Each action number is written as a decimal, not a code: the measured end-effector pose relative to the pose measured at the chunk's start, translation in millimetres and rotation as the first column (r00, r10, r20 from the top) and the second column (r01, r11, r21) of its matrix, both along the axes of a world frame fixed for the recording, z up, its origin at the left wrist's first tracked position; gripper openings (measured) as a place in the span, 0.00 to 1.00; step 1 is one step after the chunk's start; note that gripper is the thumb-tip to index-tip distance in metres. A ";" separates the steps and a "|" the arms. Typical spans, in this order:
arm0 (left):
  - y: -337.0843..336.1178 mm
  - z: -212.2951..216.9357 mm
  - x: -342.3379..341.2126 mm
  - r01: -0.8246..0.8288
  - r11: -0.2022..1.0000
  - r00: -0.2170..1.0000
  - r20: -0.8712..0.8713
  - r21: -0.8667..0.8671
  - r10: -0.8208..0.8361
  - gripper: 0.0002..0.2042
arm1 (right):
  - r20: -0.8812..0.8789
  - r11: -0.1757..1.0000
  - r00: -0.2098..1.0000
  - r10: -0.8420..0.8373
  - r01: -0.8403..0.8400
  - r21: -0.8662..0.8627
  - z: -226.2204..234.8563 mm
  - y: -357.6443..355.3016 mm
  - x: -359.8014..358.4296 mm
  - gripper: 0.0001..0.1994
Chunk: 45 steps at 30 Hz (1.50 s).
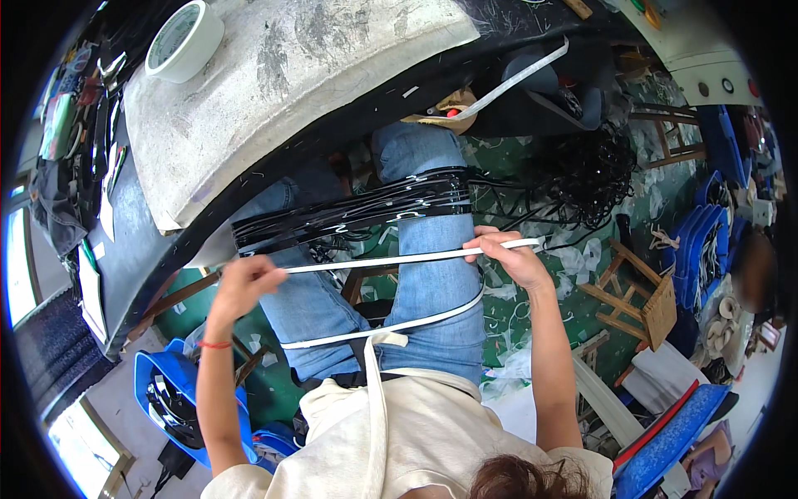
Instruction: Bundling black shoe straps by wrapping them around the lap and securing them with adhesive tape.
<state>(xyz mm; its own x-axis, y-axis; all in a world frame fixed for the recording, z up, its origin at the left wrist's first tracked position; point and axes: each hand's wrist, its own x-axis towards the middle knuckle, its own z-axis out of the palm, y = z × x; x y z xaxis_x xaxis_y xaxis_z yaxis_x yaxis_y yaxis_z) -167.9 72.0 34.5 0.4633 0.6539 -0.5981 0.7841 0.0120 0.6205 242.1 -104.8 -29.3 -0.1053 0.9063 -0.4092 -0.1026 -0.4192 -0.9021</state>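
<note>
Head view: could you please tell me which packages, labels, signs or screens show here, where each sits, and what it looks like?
Tape roll: upper left on the grey worktop; round, white, with a green-printed label ring on its face.
Paper sheets: left edge of the bench; pale, flat, print too small to tell.
No screens or signs visible.

A small craft workshop, clearly: a long dark surface (pixel 133 249) topped with a scuffed, stained grey work mat (pixel 274 75) and a roll of white tape (pixel 184 40). Off-cuts and scraps litter the green floor (pixel 532 274), a tangle of black cord (pixel 586 179) heaps up near low wooden stools (pixel 640 299), and blue plastic crates (pixel 179 399) hold more material at both sides.
</note>
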 end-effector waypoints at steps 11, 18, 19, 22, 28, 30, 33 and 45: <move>-7.9 -35.2 -175.0 0.262 0.761 0.701 -0.659 0.593 0.273 0.13 | 0.015 0.999 1.000 0.008 -0.009 0.043 8.3 3.2 -2.9 0.14; -59.2 5.4 148.2 0.162 0.946 0.943 0.239 0.280 -0.232 0.12 | 0.010 1.000 1.000 -0.021 0.021 0.005 4.8 0.6 -2.6 0.15; -56.2 1.7 163.4 0.234 0.967 0.937 0.245 0.097 -0.251 0.12 | 0.003 1.000 1.000 -0.026 0.026 -0.009 5.4 -0.3 -3.5 0.15; -48.3 -8.4 174.0 0.271 0.956 0.923 0.253 0.112 -0.291 0.12 | 0.021 1.000 1.000 0.014 -0.013 -0.021 11.4 3.9 -4.4 0.15; -34.6 -12.4 115.8 0.179 0.984 0.966 0.188 0.002 -0.176 0.11 | -0.014 0.999 1.000 -0.025 0.025 -0.028 3.1 0.6 3.0 0.15; -32.0 -7.4 89.9 0.127 0.992 0.983 0.128 0.017 -0.128 0.11 | 0.012 1.000 1.000 0.000 0.001 -0.028 5.5 2.1 4.2 0.15; -24.9 7.2 54.2 0.065 0.996 0.998 0.004 0.053 -0.066 0.10 | 0.077 1.000 0.997 0.015 -0.014 -0.012 12.9 4.9 1.5 0.15; 4.0 -21.1 -188.9 -0.223 0.874 0.891 -0.274 0.431 0.362 0.15 | 0.128 0.999 0.991 0.033 -0.037 0.030 18.9 9.9 -5.6 0.14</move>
